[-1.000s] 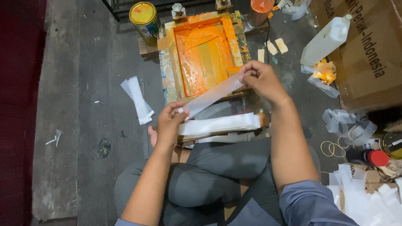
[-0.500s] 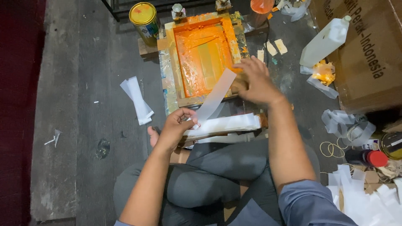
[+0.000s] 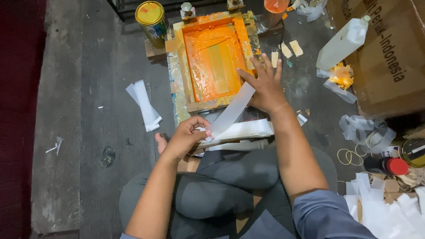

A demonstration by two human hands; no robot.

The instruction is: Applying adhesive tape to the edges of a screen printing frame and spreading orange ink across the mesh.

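Strip of white material (image 3: 232,110) runs slantwise between the two hands, its lower end pinched in the fingers of the left hand (image 3: 186,137), its upper end pressed flat under the spread right hand (image 3: 263,84) at the near right corner of the orange-stained printing frame (image 3: 212,57). It lies across the frame's lower edge, not yet squared under it. Beneath it a stack of white strips (image 3: 243,130) waits just above the person's crossed legs, so by the look of it much of the pile is yet to go through — a few loose strips (image 3: 144,104) lie apart on the floor to the left.

Further out: a round tin with a yellow lid (image 3: 150,17) beside the frame's far left corner, a white plastic jug (image 3: 343,42) leaning on a brown cardboard box (image 3: 389,48) with dark lettering, and a red-capped can (image 3: 389,166) at the right.
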